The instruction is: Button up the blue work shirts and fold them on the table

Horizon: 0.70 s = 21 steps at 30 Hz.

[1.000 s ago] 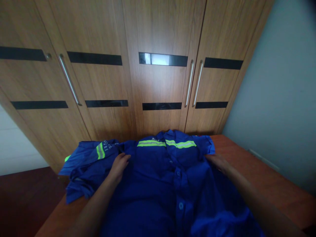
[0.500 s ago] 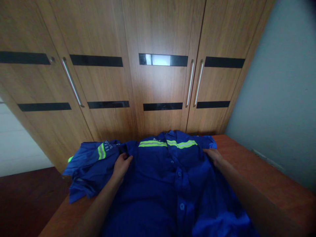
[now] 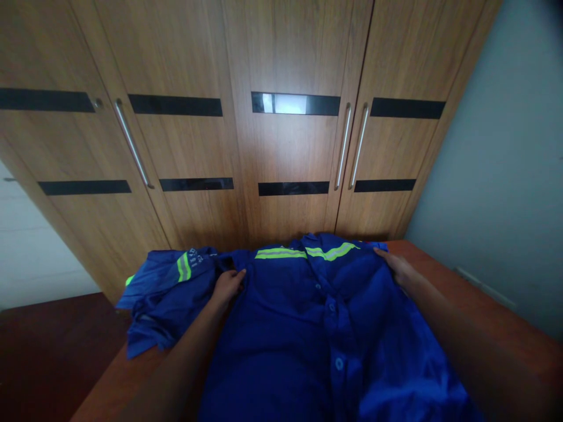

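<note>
A blue buttoned jacket with yellow-green and grey reflective stripes across the chest lies front up on the reddish-brown table. My left hand pinches its left edge below the stripe. On the opposite edge, near the shoulder, my right hand grips the cloth; its lower fingers are partly hidden. Left of my left hand lies a second bunched blue garment, with one reflective band and pale lettering.
Behind the table stands a wooden wardrobe with black panels and long metal handles. A pale wall rises at the right. Dark red floor shows at the lower left.
Both hands have shifted a little right, the right one also upward, and the jacket's upper part has moved right with them. The camera view has shifted slightly.
</note>
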Motion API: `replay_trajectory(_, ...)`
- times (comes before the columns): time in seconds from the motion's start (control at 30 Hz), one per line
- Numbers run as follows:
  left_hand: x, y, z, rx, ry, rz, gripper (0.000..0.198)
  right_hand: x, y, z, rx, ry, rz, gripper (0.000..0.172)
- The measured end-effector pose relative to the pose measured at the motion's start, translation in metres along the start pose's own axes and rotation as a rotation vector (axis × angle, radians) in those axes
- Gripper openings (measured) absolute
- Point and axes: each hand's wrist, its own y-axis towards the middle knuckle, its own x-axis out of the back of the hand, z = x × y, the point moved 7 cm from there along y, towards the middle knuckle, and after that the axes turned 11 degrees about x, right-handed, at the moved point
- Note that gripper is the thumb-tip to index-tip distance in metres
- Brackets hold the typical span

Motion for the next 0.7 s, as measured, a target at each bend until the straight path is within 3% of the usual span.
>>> replay_trajectory(0.17,0.013,-0.006,-0.022,-0.078,-0.068,-0.067,0.022,-0.003,-0.020,-0.011,-0.186,0.061,0.119,0.006)
replay_trajectory(0.4,0.064,-0.022,-0.082,-0.205,-0.206,-0.061,0.033,-0.018,-0.019,0.012,-0.163,0.163,0.256,0.028)
replay_trajectory(0.47,0.081,-0.021,-0.095,-0.224,-0.245,-0.046,0.035,-0.024,-0.015,0.018,-0.113,0.160,0.266,0.026)
replay_trajectory(0.57,0.114,-0.014,-0.098,-0.217,-0.244,-0.116,0.033,-0.023,-0.009,0.020,-0.076,0.137,0.240,0.017)
replay_trajectory(0.7,0.148,-0.004,-0.082,-0.157,-0.128,-0.257,0.032,-0.009,0.002,0.009,-0.046,0.089,0.132,0.018)
